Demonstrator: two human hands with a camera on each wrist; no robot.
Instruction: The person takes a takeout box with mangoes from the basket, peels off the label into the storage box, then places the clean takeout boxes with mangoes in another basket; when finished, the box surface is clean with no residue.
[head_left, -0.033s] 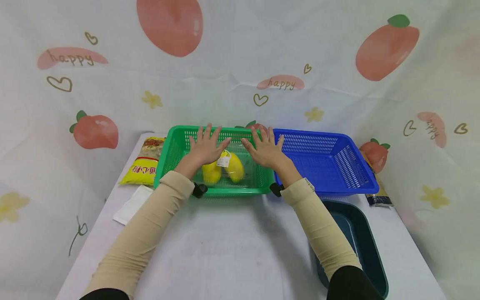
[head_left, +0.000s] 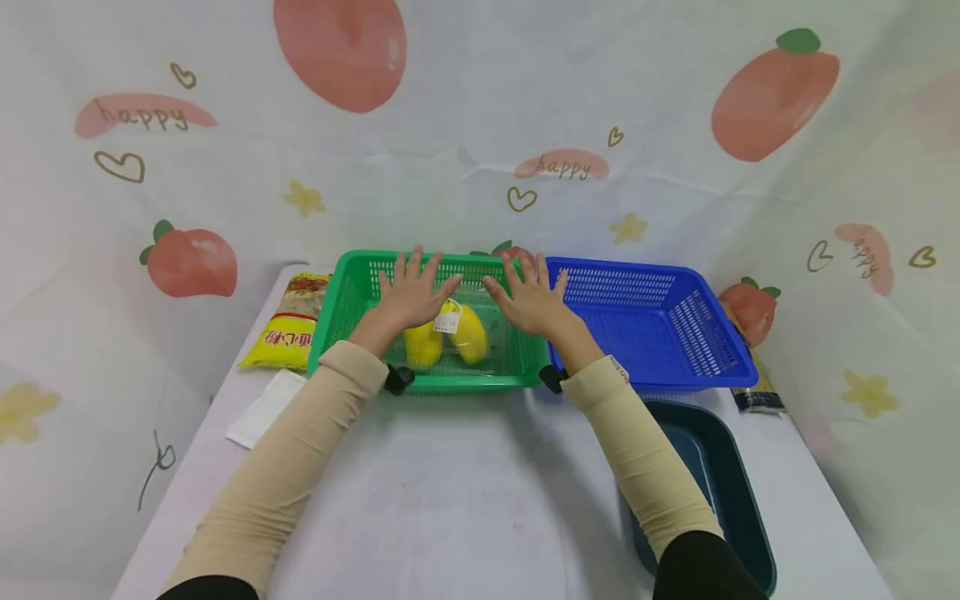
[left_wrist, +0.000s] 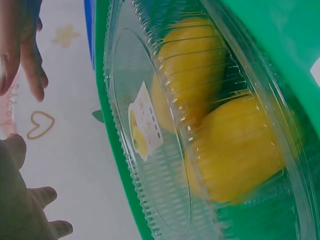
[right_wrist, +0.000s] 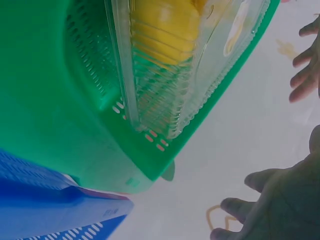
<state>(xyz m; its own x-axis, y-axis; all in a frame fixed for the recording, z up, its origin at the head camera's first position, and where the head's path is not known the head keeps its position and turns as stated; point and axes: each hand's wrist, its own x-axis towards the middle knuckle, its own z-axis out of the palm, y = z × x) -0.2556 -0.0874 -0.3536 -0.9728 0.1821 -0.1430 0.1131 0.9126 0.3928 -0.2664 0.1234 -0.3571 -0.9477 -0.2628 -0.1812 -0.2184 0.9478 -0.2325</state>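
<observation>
Both hands hover over a green basket in the head view, palms down with spread fingers. My left hand is above its left half and my right hand above its right side, near the blue basket. Neither grips anything. Inside the green basket sits a clear plastic clamshell box. Two yellow mangoes show through its lid, which carries a white label. In the right wrist view, the box's ridged end lies inside the green basket's wall.
A blue basket stands against the green one on the right. A dark teal tray lies in front, partly under the right forearm. At left are a yellow food packet and a white cloth-like sheet. Another packet is behind the blue basket.
</observation>
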